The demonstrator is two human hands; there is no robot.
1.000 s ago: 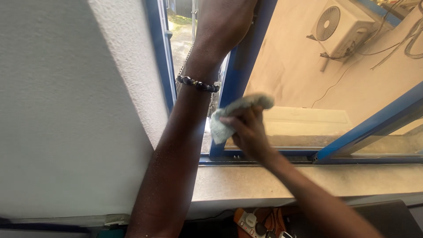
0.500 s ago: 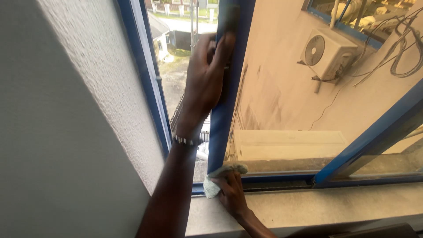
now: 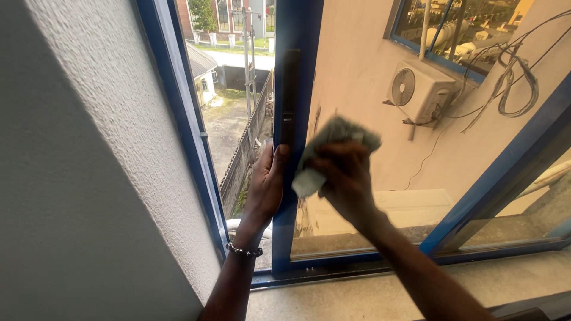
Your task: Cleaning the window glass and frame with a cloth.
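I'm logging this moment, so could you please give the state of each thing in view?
Left hand: gripping the blue sash frame.
Right hand: holding a crumpled cloth against the glass pane.
Sliding window: partly open, gap at left.
Bracelet: on left wrist.

Cloth [image 3: 333, 151] on pane [image 3: 380, 119], right of frame [image 3: 291, 196] (wall [image 3: 89, 178] leftmost).

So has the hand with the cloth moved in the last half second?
Yes. The right hand with the cloth has gone up the glass, from the bottom of the blue window frame to mid-pane.
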